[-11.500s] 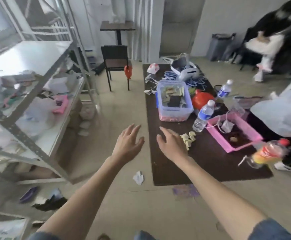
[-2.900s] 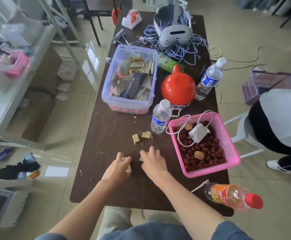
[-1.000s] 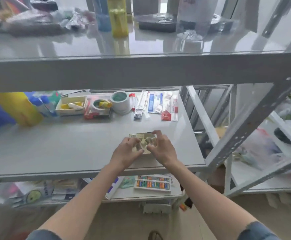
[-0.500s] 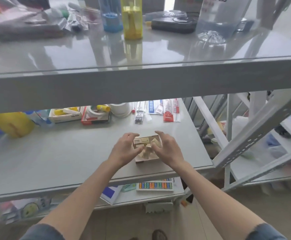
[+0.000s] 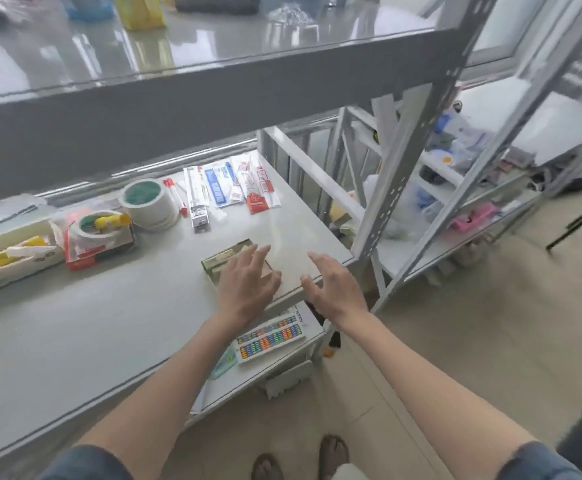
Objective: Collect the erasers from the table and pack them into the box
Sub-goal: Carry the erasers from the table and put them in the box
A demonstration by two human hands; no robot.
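Note:
A small tan cardboard box lies on the grey metal shelf, near its right front corner. My left hand hovers over the box's near half with fingers spread and straight, hiding most of what is inside. My right hand is to the right of the box, over the shelf's front edge, fingers relaxed and holding nothing. No loose erasers show outside the box.
Tape rolls, packaged pens and rulers and a stationery tray lie at the shelf's back. An upper shelf beam overhangs. An abacus sits on the lower shelf. A second rack stands right.
Both hands have let go of the box and opened. The right hand has moved away to the right, off the box. The view has tilted and swung right.

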